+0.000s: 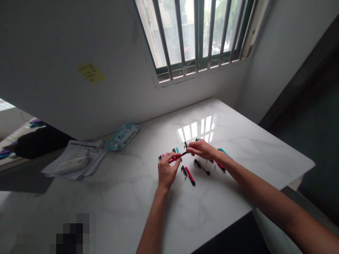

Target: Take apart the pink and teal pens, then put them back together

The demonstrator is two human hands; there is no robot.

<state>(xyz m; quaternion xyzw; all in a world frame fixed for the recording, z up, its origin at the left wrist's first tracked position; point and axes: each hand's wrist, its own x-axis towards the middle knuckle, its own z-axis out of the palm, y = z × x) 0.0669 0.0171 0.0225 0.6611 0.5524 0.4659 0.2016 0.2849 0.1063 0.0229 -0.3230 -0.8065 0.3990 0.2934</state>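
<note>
A slim pen [183, 154] with a red barrel and a black end spans the gap between my hands. My left hand [166, 171] pinches its red barrel between thumb and fingers. At the black end, the fingers of my right hand [202, 149] are closed on it. Just below them on the table lie a red pen barrel [189, 174] with a black end, a black pen piece [183, 170] and thin rods like refills. Another black pen piece [197, 163] rests under my right wrist. Teal pen parts [225, 152] and red ones lie partly hidden behind my right forearm.
The white marbled table [119, 204] meets the wall under a barred window [196, 38]. On the left are a blue-and-white wipes pack [123, 137] and stacked papers [91, 165] with a clear plastic bag. A yellow note [91, 72] sticks to the wall.
</note>
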